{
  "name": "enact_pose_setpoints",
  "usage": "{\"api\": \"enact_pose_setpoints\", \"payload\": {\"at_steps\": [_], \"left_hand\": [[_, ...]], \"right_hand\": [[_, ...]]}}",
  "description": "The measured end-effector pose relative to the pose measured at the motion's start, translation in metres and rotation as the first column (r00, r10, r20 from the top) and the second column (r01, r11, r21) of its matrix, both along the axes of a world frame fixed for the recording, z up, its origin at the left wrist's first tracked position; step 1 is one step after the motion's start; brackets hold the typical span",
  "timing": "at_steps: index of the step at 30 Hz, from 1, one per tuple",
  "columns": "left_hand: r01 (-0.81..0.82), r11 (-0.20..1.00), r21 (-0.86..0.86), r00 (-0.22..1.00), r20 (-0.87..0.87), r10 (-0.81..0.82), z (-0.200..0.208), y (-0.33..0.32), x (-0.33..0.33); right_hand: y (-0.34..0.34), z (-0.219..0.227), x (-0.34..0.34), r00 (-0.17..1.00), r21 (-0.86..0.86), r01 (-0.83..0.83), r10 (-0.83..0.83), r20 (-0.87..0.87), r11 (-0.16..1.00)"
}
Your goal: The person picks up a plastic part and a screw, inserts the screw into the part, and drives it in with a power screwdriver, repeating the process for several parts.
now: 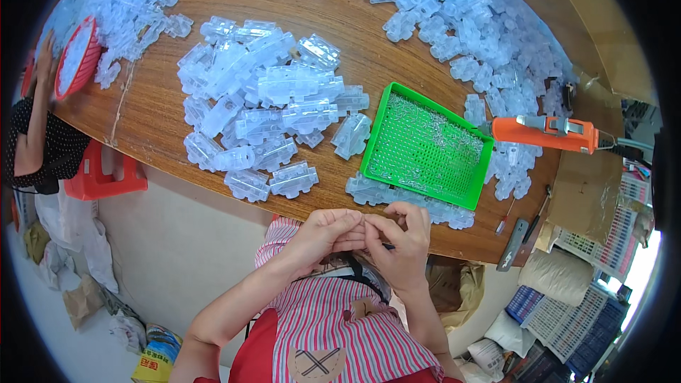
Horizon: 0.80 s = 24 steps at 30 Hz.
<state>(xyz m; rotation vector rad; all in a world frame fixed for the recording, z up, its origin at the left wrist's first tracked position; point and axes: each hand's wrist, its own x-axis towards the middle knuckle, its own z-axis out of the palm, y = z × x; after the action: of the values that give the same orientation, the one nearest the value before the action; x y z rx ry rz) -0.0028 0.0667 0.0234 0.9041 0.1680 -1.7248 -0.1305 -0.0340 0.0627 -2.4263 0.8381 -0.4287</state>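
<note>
At the table's near edge, above my striped apron (333,319), my left hand (330,232) and my right hand (399,242) meet with their fingertips pinched together. Whatever they pinch is too small or too hidden to make out. A small dark tip shows below the right fingers; I cannot tell what it belongs to. Just beyond my hands lies a row of clear plastic housings (397,197). Behind that row sits a green tray (418,188) with many small shiny metal pieces (443,128) in it. To the left is a loose pile of clear plastic housings (262,92).
An orange electric screwdriver (545,133) hangs right of the tray. A dark grey tool (512,245) lies near the table's right corner. More clear parts (454,14) heap at the back. At far left, another person's arm (35,106) reaches beside a red basket (79,57).
</note>
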Motion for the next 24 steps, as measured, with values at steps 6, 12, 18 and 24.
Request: {"api": "enact_pose_setpoints", "payload": {"at_steps": [6, 12, 18, 24], "left_hand": [[-0.1, 0.993, 0.065, 0.994, -0.044, 0.103, -0.004, 0.005, 0.007], [-0.085, 0.989, 0.117, 0.996, -0.002, 0.086, -0.004, 0.003, 0.007], [-0.109, 0.985, 0.136, 0.993, -0.02, 0.113, -0.008, 0.006, 0.005], [-0.114, 0.986, 0.121, 0.993, -0.017, 0.117, -0.01, 0.009, 0.007]], "right_hand": [[-0.012, -0.022, 0.02, 0.988, -0.042, 0.078, -0.072, 0.134, 0.996], [-0.011, -0.033, 0.024, 0.993, -0.124, 0.048, -0.033, 0.114, 0.991], [-0.009, -0.035, 0.026, 0.995, -0.138, 0.058, -0.046, 0.088, 0.989], [-0.007, -0.034, 0.029, 0.996, -0.116, 0.055, -0.046, 0.082, 0.992]]}}
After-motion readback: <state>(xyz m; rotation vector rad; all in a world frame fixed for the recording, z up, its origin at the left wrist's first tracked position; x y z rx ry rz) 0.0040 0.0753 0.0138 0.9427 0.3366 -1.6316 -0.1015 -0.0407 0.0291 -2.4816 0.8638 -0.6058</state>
